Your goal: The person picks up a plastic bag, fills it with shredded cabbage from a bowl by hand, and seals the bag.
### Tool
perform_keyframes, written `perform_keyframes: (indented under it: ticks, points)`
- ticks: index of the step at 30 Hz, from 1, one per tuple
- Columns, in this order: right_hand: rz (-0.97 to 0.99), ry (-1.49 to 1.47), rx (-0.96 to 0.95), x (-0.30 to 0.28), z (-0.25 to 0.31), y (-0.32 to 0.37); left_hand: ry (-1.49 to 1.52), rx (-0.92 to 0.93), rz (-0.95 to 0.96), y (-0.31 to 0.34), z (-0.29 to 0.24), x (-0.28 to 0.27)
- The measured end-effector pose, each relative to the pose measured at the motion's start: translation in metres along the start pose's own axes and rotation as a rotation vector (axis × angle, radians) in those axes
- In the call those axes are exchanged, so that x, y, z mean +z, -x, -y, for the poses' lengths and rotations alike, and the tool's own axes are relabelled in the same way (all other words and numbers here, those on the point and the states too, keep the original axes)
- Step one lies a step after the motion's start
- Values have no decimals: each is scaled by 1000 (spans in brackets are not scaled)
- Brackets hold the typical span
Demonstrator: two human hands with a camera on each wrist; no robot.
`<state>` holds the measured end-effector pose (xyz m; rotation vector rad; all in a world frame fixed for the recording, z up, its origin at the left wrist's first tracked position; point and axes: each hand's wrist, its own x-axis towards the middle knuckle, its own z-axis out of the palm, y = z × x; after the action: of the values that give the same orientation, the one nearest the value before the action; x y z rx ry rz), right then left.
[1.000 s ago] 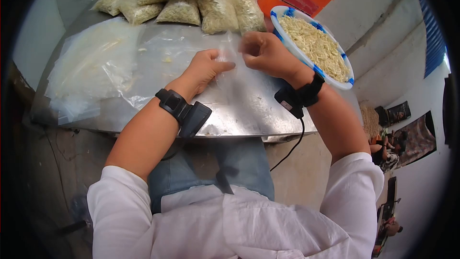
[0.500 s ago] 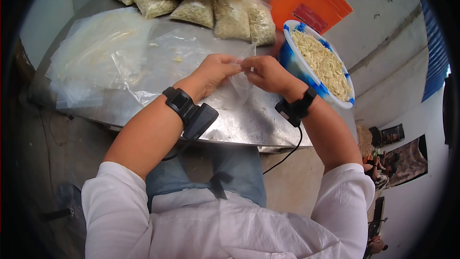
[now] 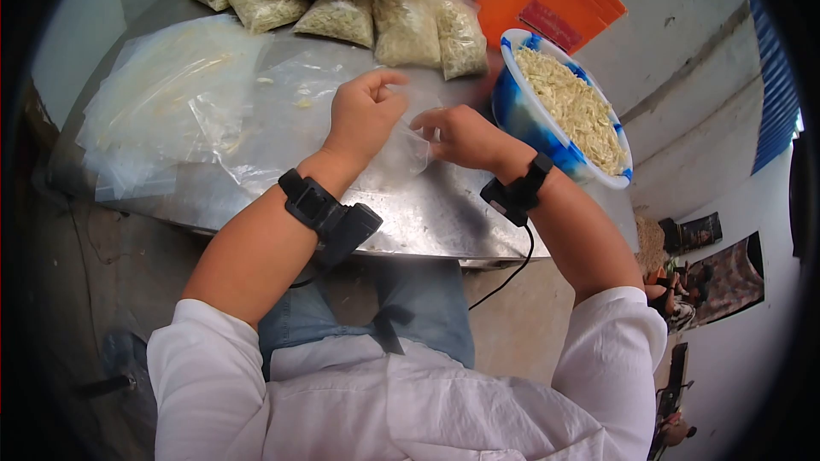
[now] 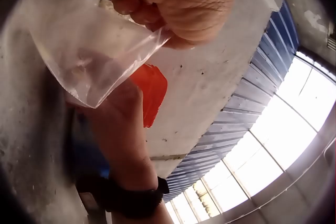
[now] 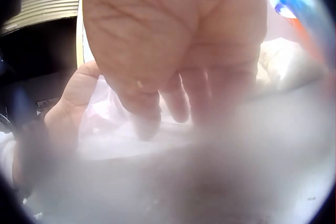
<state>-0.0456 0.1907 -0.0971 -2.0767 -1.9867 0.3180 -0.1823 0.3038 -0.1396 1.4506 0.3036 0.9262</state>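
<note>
A clear plastic bag [image 3: 405,149] hangs between the two hands over the metal table. The left hand [image 3: 363,111] grips one side of it, fingers curled. In the left wrist view the bag [image 4: 100,61] stretches from the left hand's fingers to a lower corner, overlapping the right hand behind it. The right hand [image 3: 470,137] has bent fingers and thumb at the bag's other edge. The right wrist view shows the right hand [image 5: 173,35] close up, its fingertips over the whitish film, partly blurred. Beyond it, the left hand [image 5: 73,98] holds the film's far side.
Flat clear bags [image 3: 171,102] spread over the table's left side. Several filled bags [image 3: 342,21] of pale shreds are piled at the back. A blue-and-white basin [image 3: 538,119] of shreds stands at right, beside an orange container [image 3: 551,0].
The right hand came in from the right to meet the left at the bag. Since then the hands have drawn a little apart, with the left hand turned and raised.
</note>
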Motion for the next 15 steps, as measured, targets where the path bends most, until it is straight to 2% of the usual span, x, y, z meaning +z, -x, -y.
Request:
perform_keyframes:
  ticks: [1, 3, 6, 9, 12, 15]
  points:
    - [-1, -6, 3, 2, -3, -2, -19, 23, -2, 0, 2, 0]
    - [-58, 35, -126, 6, -7, -5, -43, 42, -2, 1, 5, 1]
    - [-12, 74, -123, 4, -7, -5, -178, 60, -15, -2, 6, 2]
    - [-76, -13, -178, -11, 2, 3, -248, 22, -26, -2, 7, 2]
    - [-210, -86, -123, -45, 23, 25, -247, -17, -27, -2, 5, 3]
    - [-327, -149, 30, -89, 8, 41, -258, -12, -7, -2, 7, 4]
